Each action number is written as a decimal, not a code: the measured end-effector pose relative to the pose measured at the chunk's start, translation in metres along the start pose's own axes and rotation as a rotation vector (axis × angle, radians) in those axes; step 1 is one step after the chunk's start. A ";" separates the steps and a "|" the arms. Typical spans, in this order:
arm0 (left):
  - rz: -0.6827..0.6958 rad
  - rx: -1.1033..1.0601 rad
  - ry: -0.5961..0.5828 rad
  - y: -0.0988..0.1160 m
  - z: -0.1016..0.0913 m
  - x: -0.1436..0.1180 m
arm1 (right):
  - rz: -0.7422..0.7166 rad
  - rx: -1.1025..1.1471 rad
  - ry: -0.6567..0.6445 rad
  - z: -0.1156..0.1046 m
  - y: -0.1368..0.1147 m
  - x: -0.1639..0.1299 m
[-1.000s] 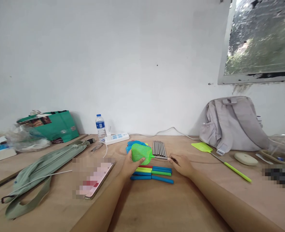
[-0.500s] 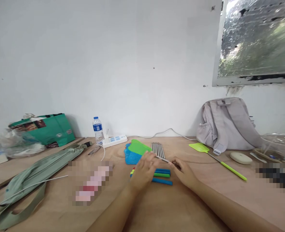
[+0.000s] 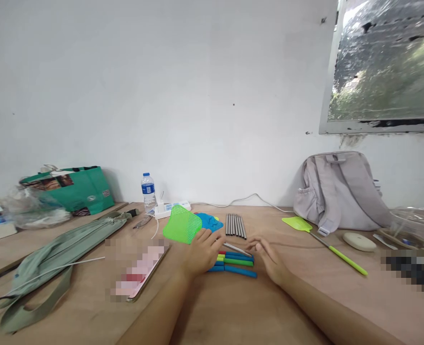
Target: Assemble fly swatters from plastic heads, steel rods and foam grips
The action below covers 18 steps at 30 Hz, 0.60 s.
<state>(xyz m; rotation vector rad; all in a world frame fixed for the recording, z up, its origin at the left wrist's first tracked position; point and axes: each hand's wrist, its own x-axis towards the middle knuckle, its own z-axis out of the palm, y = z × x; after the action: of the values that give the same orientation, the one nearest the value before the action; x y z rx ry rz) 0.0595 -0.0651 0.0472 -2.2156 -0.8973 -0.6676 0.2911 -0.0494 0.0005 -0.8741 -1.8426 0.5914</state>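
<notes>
My left hand [image 3: 205, 250] is closed around the narrow end of a green mesh fly swatter head [image 3: 182, 224]; its fingers hide the grip point. A thin metal rod [image 3: 237, 249] runs from behind that hand toward my right hand [image 3: 269, 258]. The fingers of my right hand are bent together at the rod's far end. Whether rod and head are joined is hidden. Blue swatter heads [image 3: 211, 222] lie just behind my left hand. Under the rod rest several coloured handle tubes, among them a green tube [image 3: 238, 262] and a blue tube [image 3: 240, 272].
Several metal rods [image 3: 235, 226] lie side by side behind my hands. A complete yellow-green fly swatter [image 3: 346, 259] is at right, near a backpack [image 3: 341, 191] and a white oval case [image 3: 359, 241]. A phone [image 3: 143, 273], a water bottle [image 3: 148, 191] and a power strip [image 3: 172, 208] are left.
The green swatter head has moved left with my left hand, off the blue heads, and turned more face-on. The rod has come lower and nearer the coloured tubes. The view has shifted slightly.
</notes>
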 end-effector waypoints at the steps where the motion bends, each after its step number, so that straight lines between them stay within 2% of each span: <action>1: -0.047 -0.024 -0.015 -0.002 0.000 -0.001 | 0.022 -0.035 0.033 -0.004 0.004 0.001; 3: -0.126 -0.070 -0.042 -0.003 0.001 -0.003 | 0.043 -0.125 -0.015 -0.010 0.012 0.003; 6: -0.241 -0.121 -0.054 -0.001 0.005 -0.003 | 0.031 -0.214 -0.205 -0.015 0.019 0.003; 8: -0.298 -0.153 -0.055 0.002 0.008 -0.002 | 0.004 -0.267 -0.281 -0.014 0.018 0.002; 13: -0.402 -0.211 -0.051 0.003 0.016 -0.002 | 0.008 -0.363 -0.321 -0.011 0.012 0.001; 18: -0.501 -0.210 -0.063 0.000 0.021 -0.005 | 0.059 -0.345 -0.340 -0.011 0.015 0.002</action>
<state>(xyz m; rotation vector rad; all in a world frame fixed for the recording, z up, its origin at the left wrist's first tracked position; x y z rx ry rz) 0.0608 -0.0522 0.0305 -2.2110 -1.4995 -0.9600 0.3052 -0.0381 -0.0051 -1.1101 -2.2784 0.4870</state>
